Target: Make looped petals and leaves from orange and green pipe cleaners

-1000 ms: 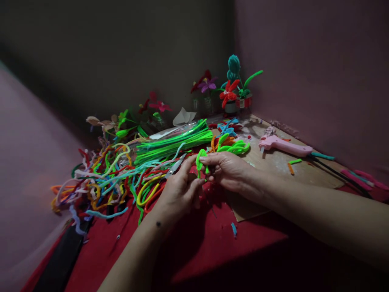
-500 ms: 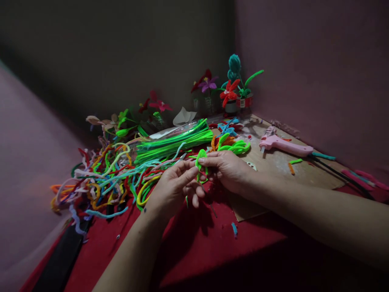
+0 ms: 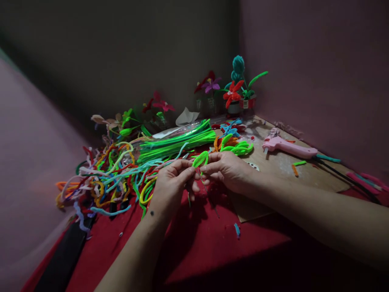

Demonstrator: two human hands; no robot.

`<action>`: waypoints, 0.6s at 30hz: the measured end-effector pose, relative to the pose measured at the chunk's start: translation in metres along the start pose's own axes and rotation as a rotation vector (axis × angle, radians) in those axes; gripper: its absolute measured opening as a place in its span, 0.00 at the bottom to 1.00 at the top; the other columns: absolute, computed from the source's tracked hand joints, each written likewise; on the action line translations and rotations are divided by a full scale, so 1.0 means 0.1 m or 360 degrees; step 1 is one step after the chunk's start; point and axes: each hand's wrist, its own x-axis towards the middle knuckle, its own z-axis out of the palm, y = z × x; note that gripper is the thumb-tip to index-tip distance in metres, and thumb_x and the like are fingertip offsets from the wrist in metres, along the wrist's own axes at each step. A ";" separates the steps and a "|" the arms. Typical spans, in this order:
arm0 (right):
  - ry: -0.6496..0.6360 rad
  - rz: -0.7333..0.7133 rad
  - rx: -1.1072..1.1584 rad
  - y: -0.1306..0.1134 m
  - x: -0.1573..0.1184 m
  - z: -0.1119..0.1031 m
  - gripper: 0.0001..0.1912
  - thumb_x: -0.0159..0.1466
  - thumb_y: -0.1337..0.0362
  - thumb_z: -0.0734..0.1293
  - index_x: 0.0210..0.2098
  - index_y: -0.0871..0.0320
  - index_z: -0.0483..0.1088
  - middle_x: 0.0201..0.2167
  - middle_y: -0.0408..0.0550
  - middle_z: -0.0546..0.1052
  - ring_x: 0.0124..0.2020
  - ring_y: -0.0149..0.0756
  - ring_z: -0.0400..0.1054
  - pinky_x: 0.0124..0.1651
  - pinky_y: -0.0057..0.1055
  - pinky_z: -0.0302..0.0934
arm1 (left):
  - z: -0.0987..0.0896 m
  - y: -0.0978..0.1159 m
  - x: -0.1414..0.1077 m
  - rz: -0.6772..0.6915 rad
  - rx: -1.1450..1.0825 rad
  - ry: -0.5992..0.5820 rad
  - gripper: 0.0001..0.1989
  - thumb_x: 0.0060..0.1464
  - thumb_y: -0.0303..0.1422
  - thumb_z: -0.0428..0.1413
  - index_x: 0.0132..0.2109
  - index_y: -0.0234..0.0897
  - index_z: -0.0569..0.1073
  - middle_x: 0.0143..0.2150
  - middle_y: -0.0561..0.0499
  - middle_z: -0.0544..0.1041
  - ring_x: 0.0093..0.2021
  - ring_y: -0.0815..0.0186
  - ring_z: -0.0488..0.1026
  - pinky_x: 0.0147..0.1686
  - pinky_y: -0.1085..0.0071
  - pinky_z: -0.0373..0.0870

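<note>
A bright green pipe-cleaner loop (image 3: 200, 158) stands up between my two hands above the red cloth. My left hand (image 3: 174, 178) pinches its left side between thumb and forefinger, with the other fingers curled below. On the loop's right side, my right hand (image 3: 226, 170) has its fingertips closed on the green piece. A thin dark wire (image 3: 212, 202) hangs down below the fingers. Just behind my hands lie a bundle of green pipe cleaners (image 3: 179, 142) and a group of bent green loops (image 3: 240, 148).
Tangled coloured pipe cleaners (image 3: 106, 178) spread at the left. A pink glue gun (image 3: 288, 147) rests on a brown board (image 3: 316, 174) at the right. Pipe-cleaner flowers (image 3: 233, 93) stand along the back. A black object (image 3: 65, 255) lies front left on the red cloth (image 3: 206, 255).
The green loop has tilted and opened into a wider oval. My right fingers have shifted lower on it. The whole view has moved slightly, so the scene sits a little further right.
</note>
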 end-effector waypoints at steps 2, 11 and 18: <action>0.0057 0.0055 -0.0041 0.00 -0.01 0.00 0.06 0.49 0.75 0.67 0.28 0.65 0.69 0.21 0.46 0.72 0.19 0.26 0.64 0.24 0.26 0.63 | 0.00 0.01 0.00 -0.0010 0.0043 0.0036 0.06 0.48 0.32 0.55 0.33 0.33 0.69 0.22 0.53 0.73 0.15 0.72 0.66 0.11 0.78 0.63; 0.0067 0.0055 0.0244 -0.05 -0.03 0.05 0.06 0.58 0.74 0.61 0.25 0.64 0.64 0.20 0.47 0.73 0.19 0.28 0.67 0.23 0.26 0.64 | 0.04 0.04 -0.01 0.0021 0.0267 0.0159 0.04 0.46 0.30 0.54 0.29 0.33 0.66 0.18 0.56 0.70 0.11 0.73 0.64 0.08 0.79 0.58; 0.0106 0.0070 0.0274 -0.03 -0.01 0.06 0.07 0.57 0.76 0.61 0.24 0.64 0.63 0.21 0.49 0.74 0.18 0.28 0.67 0.22 0.25 0.64 | 0.09 0.02 -0.04 0.0049 0.0162 0.0117 0.05 0.46 0.29 0.55 0.29 0.35 0.65 0.17 0.59 0.68 0.10 0.75 0.62 0.07 0.79 0.57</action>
